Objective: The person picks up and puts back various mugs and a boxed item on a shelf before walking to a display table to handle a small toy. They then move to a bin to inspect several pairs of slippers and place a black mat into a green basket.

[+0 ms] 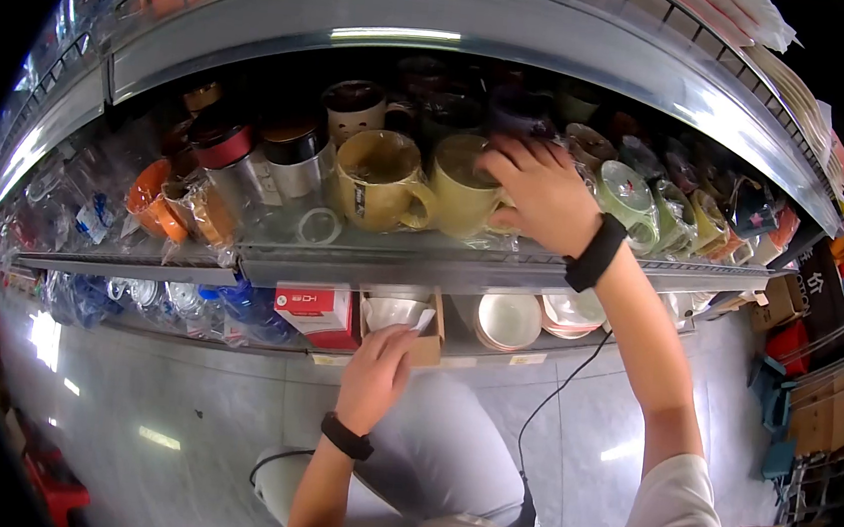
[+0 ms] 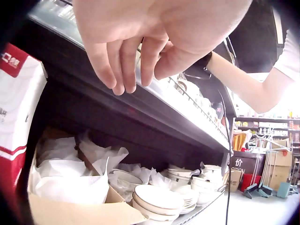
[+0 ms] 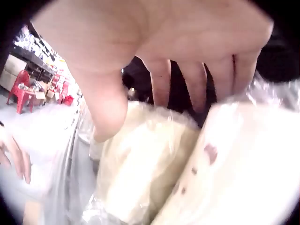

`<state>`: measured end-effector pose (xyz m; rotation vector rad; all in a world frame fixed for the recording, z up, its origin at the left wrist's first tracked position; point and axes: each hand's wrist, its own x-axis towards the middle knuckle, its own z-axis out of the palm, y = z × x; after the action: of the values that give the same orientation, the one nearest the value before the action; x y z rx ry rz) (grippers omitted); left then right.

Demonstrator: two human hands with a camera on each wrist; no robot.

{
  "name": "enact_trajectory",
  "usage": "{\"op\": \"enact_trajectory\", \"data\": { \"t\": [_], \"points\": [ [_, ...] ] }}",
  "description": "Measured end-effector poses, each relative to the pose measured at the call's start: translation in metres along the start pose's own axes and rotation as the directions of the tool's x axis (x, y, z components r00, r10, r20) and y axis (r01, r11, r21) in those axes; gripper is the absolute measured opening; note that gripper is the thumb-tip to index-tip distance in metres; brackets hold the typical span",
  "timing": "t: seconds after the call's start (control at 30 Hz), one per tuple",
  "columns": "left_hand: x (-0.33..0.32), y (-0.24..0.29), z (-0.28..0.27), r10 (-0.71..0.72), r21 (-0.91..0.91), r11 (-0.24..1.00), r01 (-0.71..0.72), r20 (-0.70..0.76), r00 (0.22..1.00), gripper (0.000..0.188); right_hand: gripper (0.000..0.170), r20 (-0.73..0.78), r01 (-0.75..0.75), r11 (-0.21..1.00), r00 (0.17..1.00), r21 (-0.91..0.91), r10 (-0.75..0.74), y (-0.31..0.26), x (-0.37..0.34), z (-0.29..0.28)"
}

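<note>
Plastic-wrapped mugs stand on the shelf, among them a yellow mug (image 1: 379, 181) and a paler yellow mug (image 1: 455, 191) to its right. My right hand (image 1: 545, 196) is over the paler mug's right side, its fingers by the rim. In the right wrist view, the thumb and spread fingers of my right hand (image 3: 154, 61) lie about a wrapped pale mug (image 3: 140, 164); firm contact cannot be made out. My left hand (image 1: 375, 378) hangs loosely at the lower shelf, near an open carton; in the left wrist view, this hand (image 2: 145, 42) holds nothing.
Steel-coloured cups (image 1: 295, 162) and an orange cup (image 1: 154, 198) stand left of the mugs, green mugs (image 1: 630, 196) at right. Below are a red-and-white box (image 1: 320, 313), the carton (image 2: 84, 213) with paper-wrapped contents, and stacked bowls (image 2: 157, 201). The shelf edge (image 1: 401, 270) runs between levels.
</note>
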<state>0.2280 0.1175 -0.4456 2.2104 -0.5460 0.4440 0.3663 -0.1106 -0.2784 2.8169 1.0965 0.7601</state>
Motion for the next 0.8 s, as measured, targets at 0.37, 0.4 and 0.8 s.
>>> {"op": "enact_trajectory", "data": {
  "t": [0.37,0.4,0.8],
  "points": [
    [-0.002,0.001,-0.012,0.005,-0.024,1.0,-0.006,-0.02,1.0,0.031,0.043,0.022,0.161,0.987,0.987,-0.021,-0.161,0.002,0.008,-0.014],
    [-0.001,0.0,-0.013,0.013,-0.027,1.0,-0.014,-0.029,1.0,0.031,0.047,-0.015,0.128,0.991,0.992,0.028,-0.127,-0.009,0.013,-0.021],
    [0.001,-0.001,-0.022,-0.01,-0.021,1.0,0.007,-0.121,0.993,0.028,0.038,0.105,0.091,0.984,0.989,0.15,-0.107,-0.057,0.064,0.03]
  ]
}}
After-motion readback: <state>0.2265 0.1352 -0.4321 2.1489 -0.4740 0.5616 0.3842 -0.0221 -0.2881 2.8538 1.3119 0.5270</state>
